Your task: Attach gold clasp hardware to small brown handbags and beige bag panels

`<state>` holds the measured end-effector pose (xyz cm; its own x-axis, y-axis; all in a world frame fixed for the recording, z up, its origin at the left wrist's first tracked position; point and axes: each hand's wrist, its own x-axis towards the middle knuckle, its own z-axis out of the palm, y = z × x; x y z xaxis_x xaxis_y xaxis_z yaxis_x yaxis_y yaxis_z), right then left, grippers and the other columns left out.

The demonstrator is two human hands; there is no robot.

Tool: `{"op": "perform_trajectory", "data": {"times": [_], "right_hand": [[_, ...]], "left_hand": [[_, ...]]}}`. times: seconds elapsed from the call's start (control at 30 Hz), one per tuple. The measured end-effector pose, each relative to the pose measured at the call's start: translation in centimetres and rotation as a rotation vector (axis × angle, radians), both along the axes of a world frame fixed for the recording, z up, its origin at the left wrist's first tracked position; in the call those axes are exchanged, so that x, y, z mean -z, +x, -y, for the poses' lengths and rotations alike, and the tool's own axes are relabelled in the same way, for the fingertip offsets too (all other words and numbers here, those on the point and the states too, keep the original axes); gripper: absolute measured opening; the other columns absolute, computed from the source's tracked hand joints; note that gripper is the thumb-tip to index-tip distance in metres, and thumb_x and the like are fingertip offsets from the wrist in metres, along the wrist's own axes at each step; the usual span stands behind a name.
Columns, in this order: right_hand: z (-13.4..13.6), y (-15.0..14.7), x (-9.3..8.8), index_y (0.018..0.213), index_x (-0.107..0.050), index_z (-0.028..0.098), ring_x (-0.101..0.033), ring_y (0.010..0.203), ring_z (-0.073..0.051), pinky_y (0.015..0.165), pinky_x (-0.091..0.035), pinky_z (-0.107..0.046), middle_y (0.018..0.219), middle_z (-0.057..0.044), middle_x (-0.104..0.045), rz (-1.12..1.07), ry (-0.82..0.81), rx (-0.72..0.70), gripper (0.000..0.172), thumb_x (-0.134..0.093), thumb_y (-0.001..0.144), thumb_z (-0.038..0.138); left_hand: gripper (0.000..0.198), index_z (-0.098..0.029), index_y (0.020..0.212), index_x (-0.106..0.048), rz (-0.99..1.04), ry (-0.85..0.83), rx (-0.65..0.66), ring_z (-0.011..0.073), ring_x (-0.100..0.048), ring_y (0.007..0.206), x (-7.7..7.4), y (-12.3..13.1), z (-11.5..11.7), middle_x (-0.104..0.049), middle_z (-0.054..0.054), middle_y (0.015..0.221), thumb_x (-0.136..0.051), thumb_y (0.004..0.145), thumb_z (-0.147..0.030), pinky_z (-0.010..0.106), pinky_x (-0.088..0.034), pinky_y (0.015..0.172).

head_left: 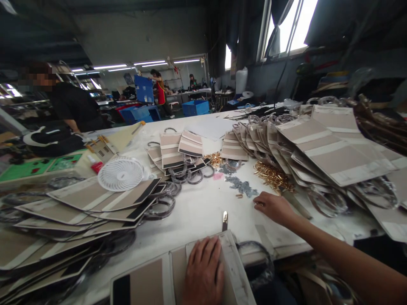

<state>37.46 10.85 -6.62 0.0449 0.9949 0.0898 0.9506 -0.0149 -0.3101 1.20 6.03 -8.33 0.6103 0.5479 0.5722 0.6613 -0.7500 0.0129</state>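
My left hand (205, 269) lies flat, fingers stretched, on a beige bag panel (149, 277) at the near table edge. A plastic-wrapped loop handle (265, 258) sticks out at the panel's right. From its top edge projects a small strap end with a shiny metal tip (225, 221). Further right, my right hand (275, 207) is low over the table, thumb and fingertips pinched together; whatever is between them is too small to make out. Close to those fingertips lie small gold pieces (239, 195), thin grey metal plates (240, 185) and a pile of gold hardware (275, 177).
Stacked panels with wrapped handles stand at left (73, 207) and right (330, 144), with a smaller group (173, 150) behind. A white fan (121, 173) rests on the left stack. Another gold pile (214, 159) lies farther back. A person in black (74, 103) stands at left.
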Motion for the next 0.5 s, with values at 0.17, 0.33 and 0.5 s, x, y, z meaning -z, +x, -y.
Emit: {"op": "perform_trajectory", "data": {"times": [0.17, 0.33, 0.5], "right_hand": [[-1.3, -1.3, -0.1, 0.105, -0.077, 0.028, -0.069, 0.089, -0.021, 0.076, -0.048, -0.029, 0.099, -0.003, -0.075, -0.006, 0.053, 0.009, 0.025, -0.056, 0.093, 0.031], [-5.3, -4.8, 0.6, 0.114, -0.075, 0.029, -0.069, 0.09, -0.022, 0.074, -0.048, -0.03, 0.104, -0.004, -0.076, -0.002, 0.07, 0.039, 0.027, -0.055, 0.096, 0.034], [-6.0, -5.9, 0.6, 0.089, -0.078, 0.028, -0.07, 0.085, -0.022, 0.068, -0.045, -0.028, 0.095, -0.003, -0.077, 0.008, 0.051, 0.029, 0.021, -0.059, 0.095, 0.034]], "left_hand": [[0.044, -0.021, 0.138, -0.064, -0.001, -0.012, -0.007, 0.0211, -0.055, 0.131, 0.3, 0.0, 0.0, -0.067, 0.0, 0.143, -0.05, 0.097, -0.023, 0.037, -0.034, 0.117], [0.046, -0.02, 0.139, -0.063, -0.042, 0.0, 0.016, 0.0219, -0.055, 0.132, 0.1, -0.2, -0.3, -0.066, 0.001, 0.143, -0.051, 0.095, -0.021, 0.037, -0.034, 0.117], [0.042, -0.021, 0.136, -0.065, -0.001, 0.005, 0.022, 0.0208, -0.056, 0.13, -0.1, -0.1, -0.5, -0.069, 0.0, 0.14, -0.05, 0.096, -0.022, 0.035, -0.036, 0.116]]}}
